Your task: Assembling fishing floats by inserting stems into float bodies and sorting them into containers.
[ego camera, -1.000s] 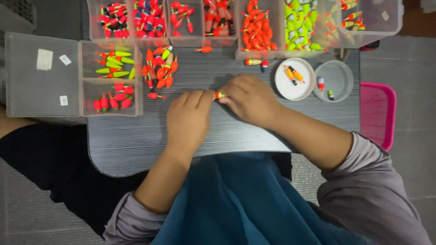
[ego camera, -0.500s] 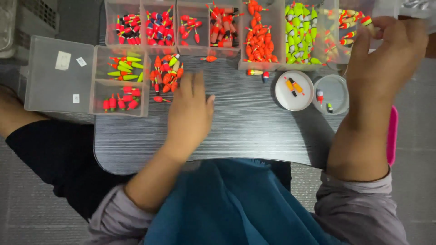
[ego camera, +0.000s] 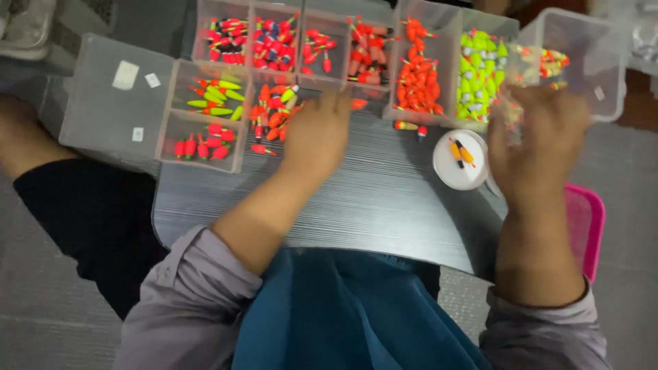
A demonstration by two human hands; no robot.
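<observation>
Head view looks straight down on the dark grey table point(ego camera: 384, 205), and every place below is told from that table.

At its left edge a clear lid point(ego camera: 113, 103) hangs partly off the tabletop, with two small white stickers on it. Just right of the lid, on the table's left rear corner, stand two small clear boxes: one with green and yellow floats point(ego camera: 214, 99), one with red floats point(ego camera: 200, 146).

Next comes a loose heap of red and orange floats point(ego camera: 271, 113) lying on the table itself. Most of them have their long axes running from the near edge toward the far edge, tilted a little to the right.

Your left hand point(ego camera: 319, 130) rests palm down on the table beside that heap, fingers stretched toward the far edge and spread loosely. You grasp nothing that shows; what lies under the fingertips cannot be told.

Along the far edge runs a row of clear bins point(ego camera: 356, 41) of red, orange and yellow-green floats.

Toward the right side sits a white round lid point(ego camera: 460, 164) holding a yellow and an orange float, both slanting toward the far left.

Your right hand point(ego camera: 538, 147) is raised above the table's right edge, blurred, fingers curled; whether it grips anything cannot be told. Beyond that edge shows a pink stool point(ego camera: 586, 226).
</observation>
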